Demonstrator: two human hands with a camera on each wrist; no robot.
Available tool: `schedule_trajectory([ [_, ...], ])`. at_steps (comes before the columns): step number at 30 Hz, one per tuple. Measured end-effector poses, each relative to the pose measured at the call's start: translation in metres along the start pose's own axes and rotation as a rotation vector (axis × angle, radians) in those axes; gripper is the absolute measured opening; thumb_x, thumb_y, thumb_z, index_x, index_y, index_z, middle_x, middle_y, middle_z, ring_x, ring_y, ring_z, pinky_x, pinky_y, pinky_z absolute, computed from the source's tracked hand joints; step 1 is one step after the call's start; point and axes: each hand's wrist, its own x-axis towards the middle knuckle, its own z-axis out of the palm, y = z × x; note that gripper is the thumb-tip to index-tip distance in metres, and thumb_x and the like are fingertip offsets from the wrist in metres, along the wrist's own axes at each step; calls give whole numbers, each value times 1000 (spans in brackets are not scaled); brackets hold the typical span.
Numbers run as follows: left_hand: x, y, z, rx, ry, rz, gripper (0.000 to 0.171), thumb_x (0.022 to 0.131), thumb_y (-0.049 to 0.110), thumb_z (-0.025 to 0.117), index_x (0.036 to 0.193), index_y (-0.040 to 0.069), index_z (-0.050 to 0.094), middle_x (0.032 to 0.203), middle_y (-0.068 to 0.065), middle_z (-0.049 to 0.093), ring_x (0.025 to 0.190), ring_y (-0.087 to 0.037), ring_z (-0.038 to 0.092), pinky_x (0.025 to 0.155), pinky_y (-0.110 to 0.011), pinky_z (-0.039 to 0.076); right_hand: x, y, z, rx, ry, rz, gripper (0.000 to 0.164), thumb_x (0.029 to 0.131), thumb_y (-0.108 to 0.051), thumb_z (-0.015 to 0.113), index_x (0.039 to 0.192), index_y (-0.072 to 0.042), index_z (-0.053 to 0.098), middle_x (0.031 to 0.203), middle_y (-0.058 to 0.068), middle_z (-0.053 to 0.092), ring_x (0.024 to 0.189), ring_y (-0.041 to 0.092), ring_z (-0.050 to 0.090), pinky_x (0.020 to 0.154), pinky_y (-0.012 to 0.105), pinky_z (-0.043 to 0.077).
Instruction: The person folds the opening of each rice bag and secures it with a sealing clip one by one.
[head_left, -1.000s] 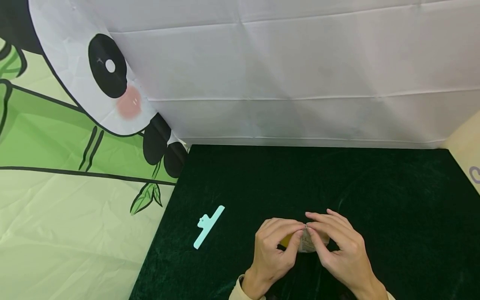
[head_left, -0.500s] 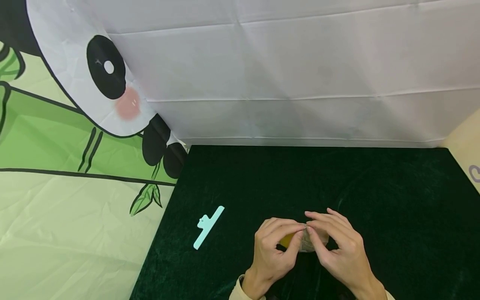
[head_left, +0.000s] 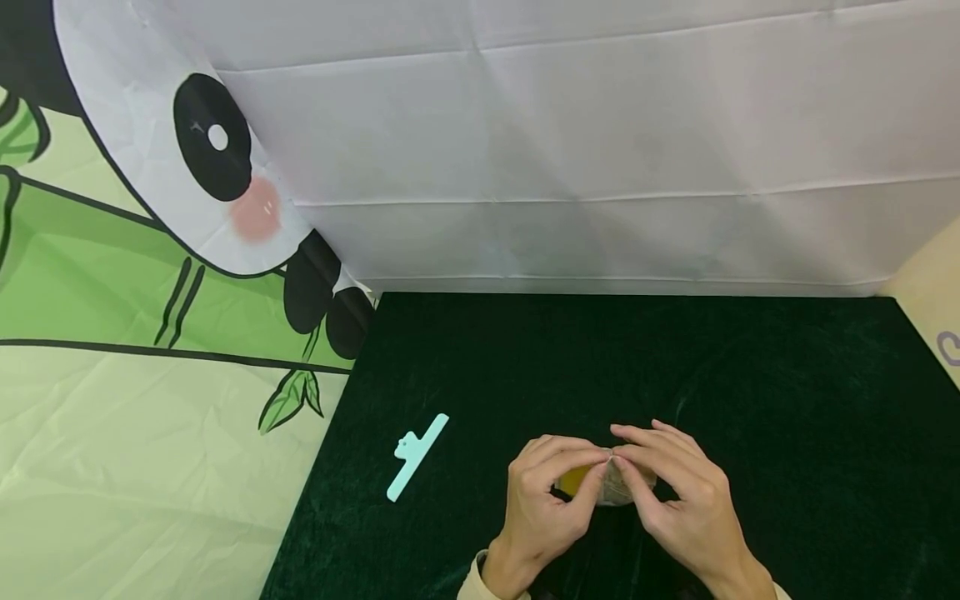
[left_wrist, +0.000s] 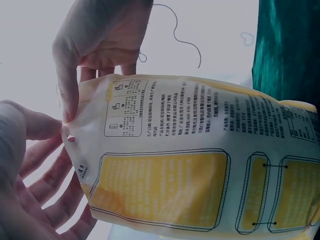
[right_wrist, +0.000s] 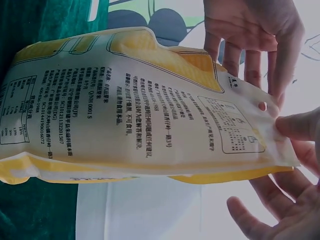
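Observation:
A white and yellow printed food bag [left_wrist: 165, 165] stands upright on the dark green table, its top end between the two hands. My left hand [head_left: 543, 500] pinches the top edge between thumb and fingertips, close to the small hang hole. Right beside it, my right hand [head_left: 686, 496] pinches the same edge with thumb and index finger, the other fingers spread. Seen from above, the hands cover much of the bag. Rows of small print and a boxed table fill its visible face in the right wrist view. To the left lies a mint-coloured bag clip [head_left: 416, 458].
Green velvety cloth [head_left: 637, 358] covers the table. A white sheet [head_left: 562, 167] hangs behind the far edge, and a panda-printed sheet [head_left: 150, 292] borders the left side. A cream panel [head_left: 930, 292] stands at the right.

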Motion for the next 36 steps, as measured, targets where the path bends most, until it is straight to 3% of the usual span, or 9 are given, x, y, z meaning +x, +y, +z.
schedule_trajectory([
  [7, -1, 2, 1, -41, -23, -71, 10, 99, 15, 75, 108, 18, 79, 107, 5, 79, 95, -5, 71, 83, -23, 57, 0, 0, -1, -17, -24, 14, 27, 81, 7, 82, 100, -12, 78, 88, -9, 76, 75, 0, 62, 110, 11, 41],
  [17, 0, 1, 3, -39, -20, -93, 11, 97, 13, 78, 108, 16, 79, 106, 4, 79, 97, -6, 72, 84, -25, 57, 2, -3, -2, -44, -29, -1, 29, 78, 2, 87, 100, -15, 79, 97, -7, 79, 96, 13, 73, 113, 11, 39],
  [23, 1, 1, 4, -25, -12, -91, 10, 96, 14, 79, 106, 15, 78, 103, 4, 79, 95, -6, 72, 84, -25, 58, 1, -4, 0, -34, -27, 4, 26, 81, 4, 84, 99, -14, 78, 95, -6, 78, 90, 10, 72, 115, 11, 38],
  [30, -1, 4, 9, -17, 4, -140, 7, 97, 18, 79, 103, 17, 77, 101, 4, 78, 94, -8, 72, 84, -25, 58, 1, -3, 2, -15, -19, 1, 27, 79, 9, 83, 96, -12, 77, 92, -4, 77, 77, 6, 66, 119, 12, 34],
  [36, 1, 5, 11, 2, 16, -140, 9, 97, 19, 79, 104, 17, 75, 95, 4, 77, 88, -6, 70, 80, -25, 58, 2, -2, 3, -25, -22, -11, 29, 79, 9, 83, 95, -14, 75, 91, -6, 76, 78, 6, 67, 120, 13, 33],
])
